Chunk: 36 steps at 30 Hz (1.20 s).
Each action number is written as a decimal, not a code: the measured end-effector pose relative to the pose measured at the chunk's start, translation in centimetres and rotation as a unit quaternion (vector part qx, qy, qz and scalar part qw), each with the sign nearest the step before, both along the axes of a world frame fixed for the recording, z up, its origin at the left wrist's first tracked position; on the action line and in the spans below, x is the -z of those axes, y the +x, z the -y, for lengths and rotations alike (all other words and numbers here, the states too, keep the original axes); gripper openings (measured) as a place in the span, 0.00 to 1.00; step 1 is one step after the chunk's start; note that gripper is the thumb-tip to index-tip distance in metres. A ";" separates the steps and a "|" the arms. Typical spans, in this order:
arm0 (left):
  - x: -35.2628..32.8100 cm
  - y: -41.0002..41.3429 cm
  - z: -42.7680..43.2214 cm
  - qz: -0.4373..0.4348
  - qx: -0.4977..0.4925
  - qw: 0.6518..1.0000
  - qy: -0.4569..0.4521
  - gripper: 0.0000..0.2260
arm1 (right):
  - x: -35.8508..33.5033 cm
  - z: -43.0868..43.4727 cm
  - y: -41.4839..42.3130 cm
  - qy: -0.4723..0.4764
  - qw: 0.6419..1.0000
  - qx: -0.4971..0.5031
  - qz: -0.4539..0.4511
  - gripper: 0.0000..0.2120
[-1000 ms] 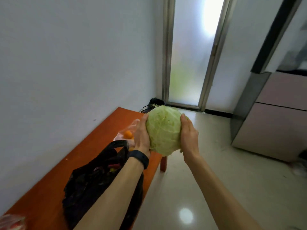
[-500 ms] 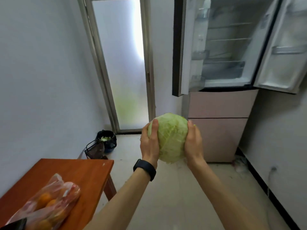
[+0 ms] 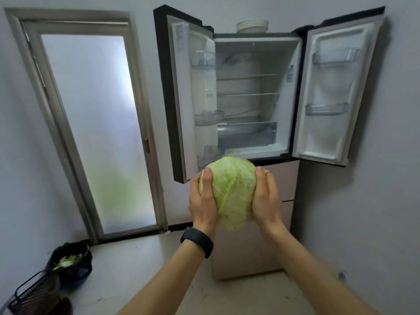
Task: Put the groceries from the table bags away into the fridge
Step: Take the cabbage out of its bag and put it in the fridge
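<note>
Now hands (image 3: 202,202) (image 3: 264,201) clasp cabbage (image 3: 234,192) before open fridge (image 3: 241,87); black bag (image 3: 79,270) holds leaves (image 3: 67,261).

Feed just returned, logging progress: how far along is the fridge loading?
Done: both fridge doors stand open. In hand: the left hand and right hand hold the cabbage between them in front of the fridge, not yet inside. Left: no groceries show on the shelves; the cabbage must go in, and the table bags are out of view.

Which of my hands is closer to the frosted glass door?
Left. The left hand holds the cabbage on the side facing the glass door; the right hand holds its far side.
</note>
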<state>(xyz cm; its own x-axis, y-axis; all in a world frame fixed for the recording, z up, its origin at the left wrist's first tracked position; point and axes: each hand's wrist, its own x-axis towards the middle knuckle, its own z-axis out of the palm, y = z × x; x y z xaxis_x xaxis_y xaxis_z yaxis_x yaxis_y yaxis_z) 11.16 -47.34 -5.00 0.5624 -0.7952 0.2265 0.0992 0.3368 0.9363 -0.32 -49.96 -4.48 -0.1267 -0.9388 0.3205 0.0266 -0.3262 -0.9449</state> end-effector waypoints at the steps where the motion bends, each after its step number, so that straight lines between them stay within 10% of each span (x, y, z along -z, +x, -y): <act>1: -0.5 -0.4 2.7 0.001 0.006 1.000 -0.002 0.30 | -0.6 2.4 -0.5 0.000 1.000 0.003 0.008 0.23; 29: -4.9 -9.8 61.6 0.025 -0.050 0.998 -0.028 0.24 | -4.5 62.9 -9.6 0.071 0.995 -0.069 0.027 0.14; 36: -3.6 -6.6 68.9 0.081 -0.136 0.987 -0.039 0.38 | -5.1 71.8 -5.2 0.061 0.992 -0.106 -0.006 0.20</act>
<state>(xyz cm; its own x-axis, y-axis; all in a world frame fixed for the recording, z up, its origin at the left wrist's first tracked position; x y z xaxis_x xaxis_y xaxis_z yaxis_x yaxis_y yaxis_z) 4.56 -116.22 -1.42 0.7041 -0.5964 0.3853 -0.1543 0.4011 0.9029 -5.50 -121.72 0.66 0.0811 -0.9758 0.2031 0.0715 -0.1976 -0.9777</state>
